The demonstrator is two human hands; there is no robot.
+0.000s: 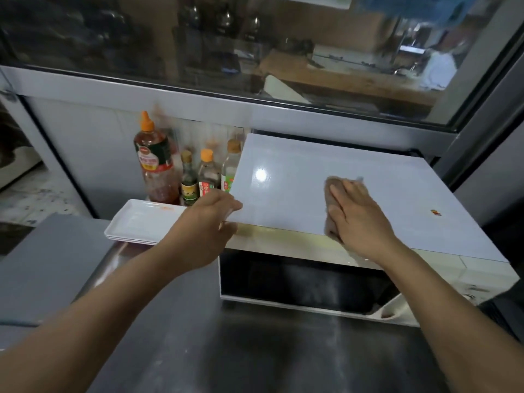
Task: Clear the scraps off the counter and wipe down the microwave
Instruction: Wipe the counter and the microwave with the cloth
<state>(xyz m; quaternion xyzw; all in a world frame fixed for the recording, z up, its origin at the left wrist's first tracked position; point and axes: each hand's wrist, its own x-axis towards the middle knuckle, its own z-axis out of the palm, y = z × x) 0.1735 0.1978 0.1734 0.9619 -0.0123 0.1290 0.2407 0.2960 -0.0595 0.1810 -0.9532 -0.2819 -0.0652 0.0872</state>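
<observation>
My right hand [360,219] lay flat, fingers straight, pressing a brown cloth [331,211] onto the microwave [283,182] top near its front edge. My left hand [209,222] gripped the top's front left corner, thumb underneath. The microwave stood on the steel counter [226,350], with white trays [136,225] and sauce bottles [158,163] just left.

Both hands reach forward: the left hand [211,222] curled in a grip, right hand [360,219] pressed flat.
</observation>
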